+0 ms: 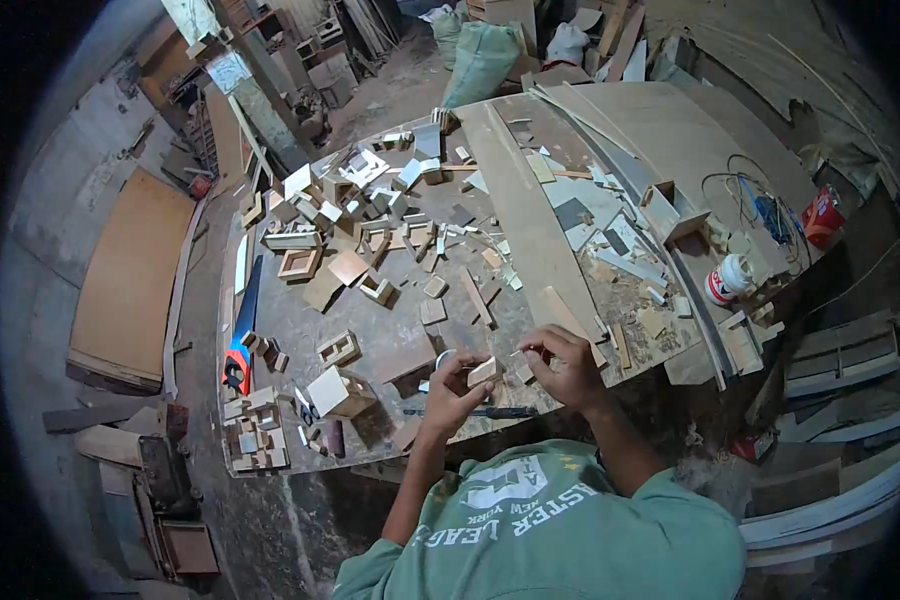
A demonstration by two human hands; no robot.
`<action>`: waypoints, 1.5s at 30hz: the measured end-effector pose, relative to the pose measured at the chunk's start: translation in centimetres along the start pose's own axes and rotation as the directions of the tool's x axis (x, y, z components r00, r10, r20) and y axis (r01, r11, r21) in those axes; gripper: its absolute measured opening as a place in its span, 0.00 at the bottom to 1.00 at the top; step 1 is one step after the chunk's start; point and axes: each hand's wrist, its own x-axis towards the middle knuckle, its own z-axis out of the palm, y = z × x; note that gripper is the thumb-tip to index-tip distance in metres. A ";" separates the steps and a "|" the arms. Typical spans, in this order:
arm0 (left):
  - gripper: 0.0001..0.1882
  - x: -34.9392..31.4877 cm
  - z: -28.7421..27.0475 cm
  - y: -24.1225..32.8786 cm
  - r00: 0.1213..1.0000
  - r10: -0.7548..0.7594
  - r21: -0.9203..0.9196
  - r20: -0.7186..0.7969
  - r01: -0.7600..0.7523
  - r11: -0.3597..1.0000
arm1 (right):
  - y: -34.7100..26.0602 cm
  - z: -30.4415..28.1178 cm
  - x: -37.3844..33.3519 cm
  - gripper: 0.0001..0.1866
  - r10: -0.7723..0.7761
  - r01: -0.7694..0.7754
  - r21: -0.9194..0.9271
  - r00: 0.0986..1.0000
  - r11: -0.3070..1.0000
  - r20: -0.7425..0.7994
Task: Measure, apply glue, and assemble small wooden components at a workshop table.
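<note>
Over the near edge of the workbench, my left hand (457, 392) is closed around a small pale wooden block (485, 373). To its right, my right hand (564, 366) pinches a thin, pale sliver (518, 351) between thumb and fingertips, a short way from the block. The sliver is too small to tell its exact kind. Below the hands, a slim dark tool (505, 412) lies along the bench edge. A white round rim (446, 357) shows partly behind my left fingers. Left of that hand stands a small wooden box (341, 392).
A handsaw (247, 318) with an orange and black handle and scissors (306, 406) lie at the left. Small wooden boxes and offcuts (360, 200) crowd the far left of the bench. A long board (530, 200) crosses it. A white tub (730, 279) stands right.
</note>
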 end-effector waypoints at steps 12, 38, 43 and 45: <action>0.22 -0.3 -0.5 -0.2 0.994 -0.025 -0.117 0.107 0.038 0.992 | 0.5 -0.9 0.4 0.06 -0.115 0.111 0.030 0.978 0.993 0.172; 0.28 0.2 -2.6 -1.3 0.973 -0.105 -0.567 0.204 0.205 0.798 | 0.7 -0.1 1.6 0.05 0.090 -0.163 0.167 0.923 0.972 0.373; 0.26 0.1 -2.4 -1.0 0.975 -0.160 -0.569 0.152 0.218 0.793 | -0.1 0.4 2.7 0.06 -0.088 0.024 0.160 0.912 0.987 0.402; 0.26 0.0 -1.9 -0.7 0.975 -0.170 -0.568 0.140 0.220 0.793 | -0.2 0.5 3.1 0.06 -0.103 0.064 0.105 0.898 0.992 0.427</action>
